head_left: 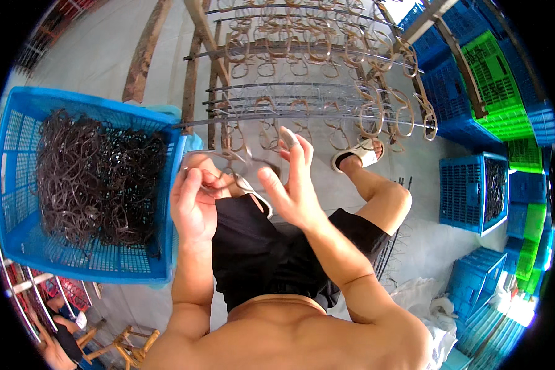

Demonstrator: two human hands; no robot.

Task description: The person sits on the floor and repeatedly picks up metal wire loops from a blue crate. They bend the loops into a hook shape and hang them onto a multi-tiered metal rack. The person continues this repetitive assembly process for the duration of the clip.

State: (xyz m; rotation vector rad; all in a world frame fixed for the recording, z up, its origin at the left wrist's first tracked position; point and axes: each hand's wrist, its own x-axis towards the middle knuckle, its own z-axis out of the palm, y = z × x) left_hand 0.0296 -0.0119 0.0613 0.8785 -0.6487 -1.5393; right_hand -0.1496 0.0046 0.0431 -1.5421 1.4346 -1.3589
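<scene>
Left hand (193, 200): thumb and fingers pinch a thin, curved, translucent brownish frame (229, 171).
Right hand (296, 185): half open, thumb apart from fingers; I can't tell whether it touches the frame.
Frame: between both hands, right of the blue perforated plastic crate (86, 266).

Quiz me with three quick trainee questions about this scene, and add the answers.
1. Which hand holds the thin frame?
2. True or false: rounded frames hang from the rods.
3. The tangled pieces in the large blue basket are: A) white, B) dark, C) red.

Key: 1. The left hand. 2. True. 3. B.
</scene>
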